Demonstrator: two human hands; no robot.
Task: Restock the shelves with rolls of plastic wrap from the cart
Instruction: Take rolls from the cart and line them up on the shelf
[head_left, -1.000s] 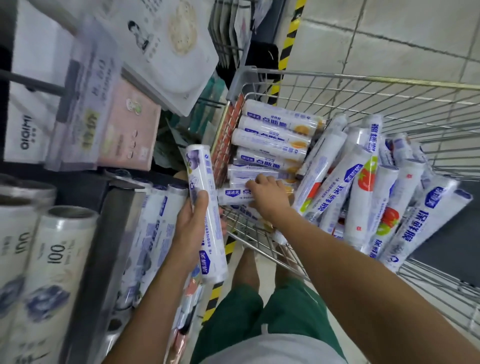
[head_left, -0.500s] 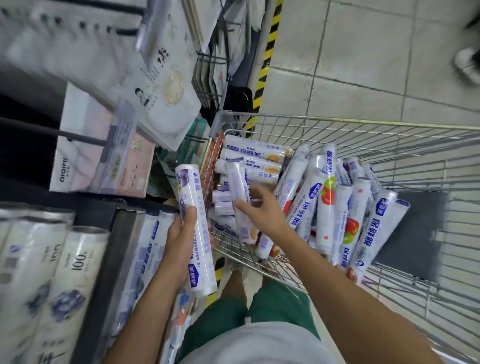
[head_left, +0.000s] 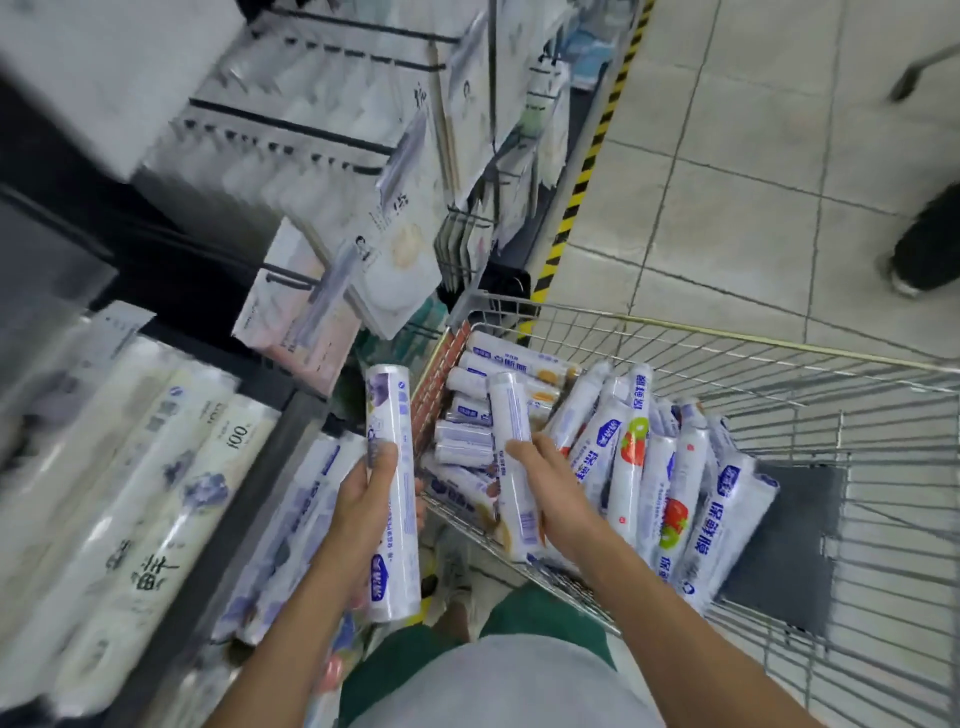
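Observation:
My left hand (head_left: 366, 499) grips a white plastic wrap roll (head_left: 392, 462) with purple print, held upright between the shelf and the cart. My right hand (head_left: 553, 486) is closed on a second white roll (head_left: 511, 452), lifted upright above the cart's left side. The wire cart (head_left: 779, 364) holds several more rolls (head_left: 649, 467), some with strawberry and kiwi pictures, leaning against one another. On the shelf (head_left: 270, 447) to the left lie similar purple-printed rolls (head_left: 301, 519).
Bigger cream rolls marked 100 (head_left: 171, 499) fill the shelf at far left. Packets hang on pegs (head_left: 332, 312) above the shelf. A yellow-black floor strip (head_left: 576, 197) runs past the cart. Another person's shoe (head_left: 919, 265) stands on the tiles at the right edge.
My right hand took a roll out of the pile in the cart and raised it upright. My left hand kept hold of its roll. The view tilted upward.

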